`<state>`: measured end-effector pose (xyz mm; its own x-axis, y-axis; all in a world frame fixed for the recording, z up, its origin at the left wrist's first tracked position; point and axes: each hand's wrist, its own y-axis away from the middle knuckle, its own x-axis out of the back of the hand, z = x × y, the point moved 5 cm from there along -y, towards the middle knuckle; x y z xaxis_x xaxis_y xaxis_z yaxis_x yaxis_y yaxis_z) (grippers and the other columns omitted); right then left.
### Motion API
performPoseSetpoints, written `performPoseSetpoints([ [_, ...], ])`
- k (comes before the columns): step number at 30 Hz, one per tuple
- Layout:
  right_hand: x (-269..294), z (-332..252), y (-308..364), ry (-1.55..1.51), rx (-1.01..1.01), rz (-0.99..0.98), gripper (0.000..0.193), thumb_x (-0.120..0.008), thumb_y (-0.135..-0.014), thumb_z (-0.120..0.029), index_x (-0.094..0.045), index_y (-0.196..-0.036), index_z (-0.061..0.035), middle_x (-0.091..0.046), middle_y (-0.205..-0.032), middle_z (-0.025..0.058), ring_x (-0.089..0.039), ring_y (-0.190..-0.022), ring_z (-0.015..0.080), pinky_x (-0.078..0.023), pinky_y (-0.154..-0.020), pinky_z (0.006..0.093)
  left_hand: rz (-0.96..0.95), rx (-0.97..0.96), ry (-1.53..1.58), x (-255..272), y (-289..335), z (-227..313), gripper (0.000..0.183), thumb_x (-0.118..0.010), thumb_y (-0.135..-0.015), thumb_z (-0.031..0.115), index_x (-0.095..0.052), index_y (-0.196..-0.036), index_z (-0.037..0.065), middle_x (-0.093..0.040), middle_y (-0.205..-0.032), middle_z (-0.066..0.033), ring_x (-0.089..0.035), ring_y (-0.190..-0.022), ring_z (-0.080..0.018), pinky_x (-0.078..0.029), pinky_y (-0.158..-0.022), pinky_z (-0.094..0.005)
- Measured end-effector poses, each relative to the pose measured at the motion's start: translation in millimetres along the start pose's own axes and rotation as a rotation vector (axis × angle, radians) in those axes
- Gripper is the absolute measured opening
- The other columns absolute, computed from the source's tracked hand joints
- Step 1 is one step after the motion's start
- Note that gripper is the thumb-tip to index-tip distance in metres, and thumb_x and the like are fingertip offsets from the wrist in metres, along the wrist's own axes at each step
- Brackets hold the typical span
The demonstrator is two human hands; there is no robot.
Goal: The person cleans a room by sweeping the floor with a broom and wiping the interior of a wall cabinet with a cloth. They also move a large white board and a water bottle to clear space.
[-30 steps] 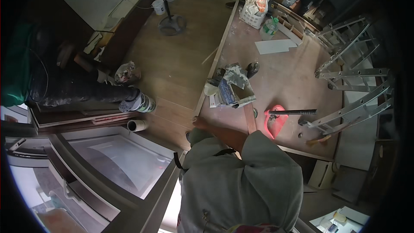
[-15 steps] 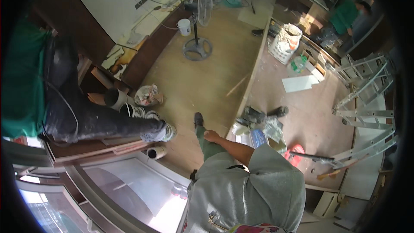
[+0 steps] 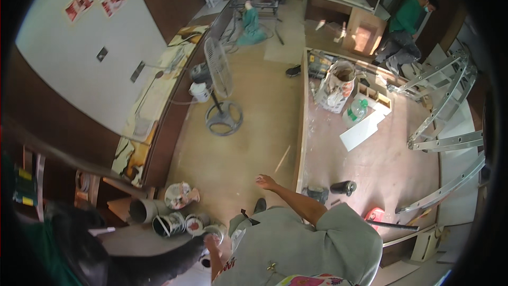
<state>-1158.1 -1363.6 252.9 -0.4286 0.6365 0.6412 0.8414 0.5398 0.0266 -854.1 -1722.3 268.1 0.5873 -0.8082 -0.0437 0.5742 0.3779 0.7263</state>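
My right hand (image 3: 265,182) is stretched out in front of me over the tan floor, fingers apart and holding nothing. It hovers just left of the edge of a raised wooden platform (image 3: 370,164). My left hand (image 3: 210,242) is low beside my grey shirt, close to several open paint cans (image 3: 177,223) and to another person's black-trousered leg (image 3: 143,265). Its fingers are too small and blurred to read.
A pedestal fan (image 3: 218,69) and a white bucket (image 3: 200,91) stand by the long counter on the left. On the platform are a white sack (image 3: 336,82), a green bottle (image 3: 357,109), a white board (image 3: 362,130), a black flask (image 3: 344,186) and an aluminium ladder (image 3: 447,100). A person in green (image 3: 405,24) crouches at the back.
The view has swung up toward the far end of the room. My right arm now reaches further out over the floor. The person at the lower left has slid toward the picture's corner.
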Motion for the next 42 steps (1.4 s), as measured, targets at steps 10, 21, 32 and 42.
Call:
performPoseSetpoints([
  [10,204,109,-37,-0.691,-0.807,0.447,0.038,-0.061,-0.084,-0.026,-0.055,-0.115,-0.0047,-0.063,-0.093,0.0078,-0.061,-0.076,0.017,-0.049,-0.064,0.0286,-0.555,-0.604,-0.672,-375,-168,247,0.024,-0.055,-0.088,0.014,-0.055,-0.109,0.004,-0.061,-0.086,-0.0077,-0.061,-0.075,-0.0162,-0.05,-0.066,-0.0277],
  [21,330,230,-145,-0.912,-0.865,0.718,0.035,-0.061,-0.085,-0.025,-0.056,-0.117,-0.0098,-0.063,-0.091,0.0044,-0.061,-0.071,0.0139,-0.051,-0.059,0.028,-1.085,-0.788,-1.223,-782,-241,380,0.037,-0.055,-0.086,0.028,-0.056,-0.112,0.001,-0.065,-0.099,-0.017,-0.065,-0.085,-0.0291,-0.051,-0.074,-0.0367],
  [32,474,394,-258,-0.933,-0.985,0.815,0.027,-0.061,-0.083,-0.014,-0.058,-0.108,-0.0031,-0.064,-0.08,0.0079,-0.061,-0.064,0.0152,-0.05,-0.05,0.0257,-1.157,-0.794,-1.259,-1026,-338,492,0.036,-0.056,-0.085,0.026,-0.058,-0.111,0.002,-0.064,-0.1,-0.0188,-0.064,-0.086,-0.0298,-0.051,-0.076,-0.037],
  [42,711,623,-519,0.335,-0.257,0.702,0.026,-0.06,-0.085,-0.018,-0.058,-0.107,-0.0046,-0.064,-0.084,0.008,-0.061,-0.068,0.0153,-0.049,-0.058,0.0286,-0.937,0.016,-0.598,-1101,-552,539,0.034,-0.061,-0.084,0.025,-0.053,-0.113,0.009,-0.061,-0.09,-0.006,-0.061,-0.075,-0.0151,-0.048,-0.066,-0.0309],
])
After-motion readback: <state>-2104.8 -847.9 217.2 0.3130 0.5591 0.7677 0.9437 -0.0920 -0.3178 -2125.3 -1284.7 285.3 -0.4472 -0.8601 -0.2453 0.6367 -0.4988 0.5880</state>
